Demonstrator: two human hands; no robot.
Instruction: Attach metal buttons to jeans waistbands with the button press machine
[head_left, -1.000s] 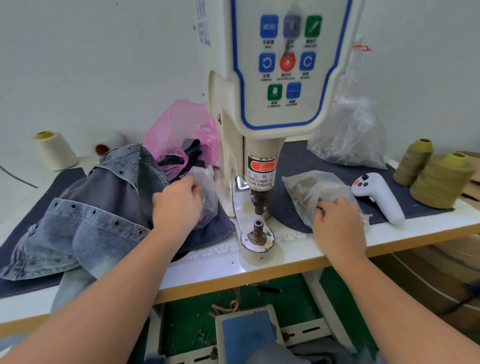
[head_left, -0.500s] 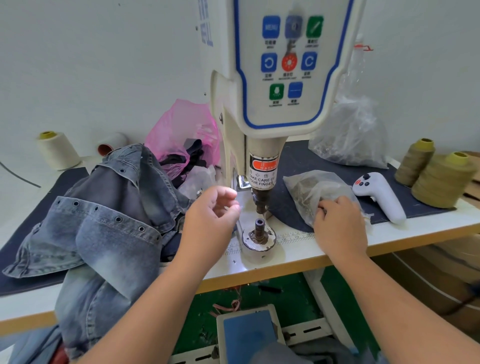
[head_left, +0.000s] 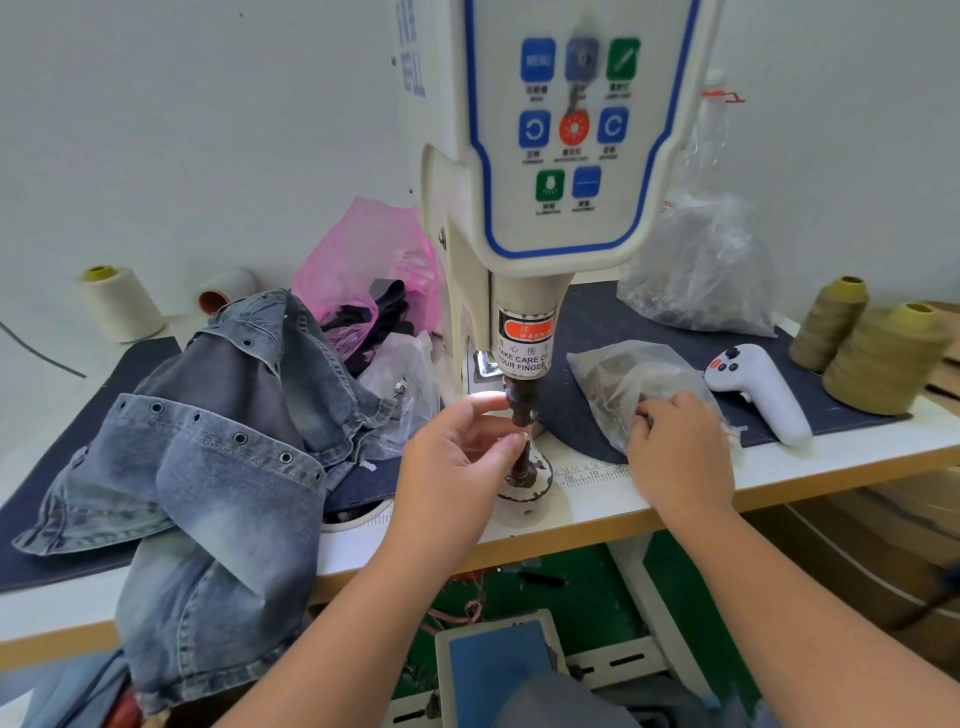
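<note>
So the jeans (head_left: 208, 452) are heaped at 9 o'clock of the button press machine (head_left: 524, 291). Our left hand (head_left: 457, 462) pinches something tiny at its lower die (head_left: 521, 462); right hand (head_left: 675, 447) fingers curl into the clear bag (head_left: 618, 379) at 3 o'clock.

L grip (head_left: 457, 457) hides lower die; contents unclear.

White wall (head_left: 182, 130), green floor (head_left: 587, 592)

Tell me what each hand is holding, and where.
Left hand: fingertips at the press post, any part hidden. Right hand: pinches the clear bag at its near edge.
</note>
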